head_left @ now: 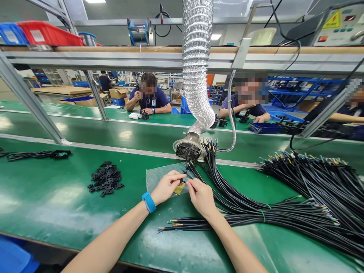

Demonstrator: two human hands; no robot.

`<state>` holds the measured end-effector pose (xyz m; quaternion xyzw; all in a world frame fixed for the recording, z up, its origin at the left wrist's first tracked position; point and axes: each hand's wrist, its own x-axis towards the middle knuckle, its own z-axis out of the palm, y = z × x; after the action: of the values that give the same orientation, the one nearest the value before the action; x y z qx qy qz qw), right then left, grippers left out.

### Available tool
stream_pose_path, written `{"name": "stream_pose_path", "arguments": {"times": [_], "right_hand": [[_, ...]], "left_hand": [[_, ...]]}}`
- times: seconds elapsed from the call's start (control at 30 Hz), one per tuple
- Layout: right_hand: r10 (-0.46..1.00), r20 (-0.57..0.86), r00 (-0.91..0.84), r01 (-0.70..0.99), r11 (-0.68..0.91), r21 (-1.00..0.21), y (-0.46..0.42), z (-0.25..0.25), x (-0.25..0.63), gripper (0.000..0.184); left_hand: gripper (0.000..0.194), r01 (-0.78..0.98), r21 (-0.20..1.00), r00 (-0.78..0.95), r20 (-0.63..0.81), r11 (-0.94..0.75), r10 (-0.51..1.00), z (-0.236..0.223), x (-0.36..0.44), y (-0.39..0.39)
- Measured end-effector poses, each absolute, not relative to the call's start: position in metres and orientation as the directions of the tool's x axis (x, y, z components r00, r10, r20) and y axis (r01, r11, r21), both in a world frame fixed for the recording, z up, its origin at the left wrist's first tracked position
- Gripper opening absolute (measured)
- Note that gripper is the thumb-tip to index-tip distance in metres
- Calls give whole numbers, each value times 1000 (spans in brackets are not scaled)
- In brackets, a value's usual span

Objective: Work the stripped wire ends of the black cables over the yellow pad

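My left hand [167,185], with a blue wristband [148,202], is closed in a pinch on a small black part [182,181]. Just to its right, my right hand [201,195] pinches a thin black cable that meets this part; the fingers hide most of both. Beneath the hands are a clear plastic sheet [153,178] and a yellow pad [179,189]. Black cables [224,182] with bared coloured wire ends curve past my right hand. To the left of my hands lies a pile of small black plastic clips [105,178].
A fume extractor fan [188,149] on a silver duct [197,57] hangs just beyond my hands. More cable bundles [313,182] cover the right of the green bench [57,189]. A metal frame [45,94] crosses above. Several people sit across the bench.
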<state>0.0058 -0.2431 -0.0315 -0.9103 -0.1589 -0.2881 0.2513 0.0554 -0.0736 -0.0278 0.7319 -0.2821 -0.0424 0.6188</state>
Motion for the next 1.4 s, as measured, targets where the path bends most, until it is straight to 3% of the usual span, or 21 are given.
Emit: {"name": "stream_pose_path", "arguments": {"times": [0.27,0.47,0.8,1.2,1.4], "right_hand": [[1,451,892,365,-589,-721,-239,-35,6,40],[-5,367,930,324,-460,-827,-235,-34,6,47],[12,394,919,354,-462,-813,-238,-33,6,47],[48,328,944,315,-435,-843,-238,-38,9,50],[-4,462,887,381,-558,-737,-241,-43,14,55]], "left_hand": [[34,-595,793,746,485,-131,-456,-28,44,-78],[38,-656,742,698,528,-137,-483,-26,42,-77],[49,-593,791,745,471,-146,-473,-22,41,-74],[54,-688,685,675,482,-240,-560,-27,39,-74],[53,-584,795,766,472,-165,-436,-23,46,-77]]}}
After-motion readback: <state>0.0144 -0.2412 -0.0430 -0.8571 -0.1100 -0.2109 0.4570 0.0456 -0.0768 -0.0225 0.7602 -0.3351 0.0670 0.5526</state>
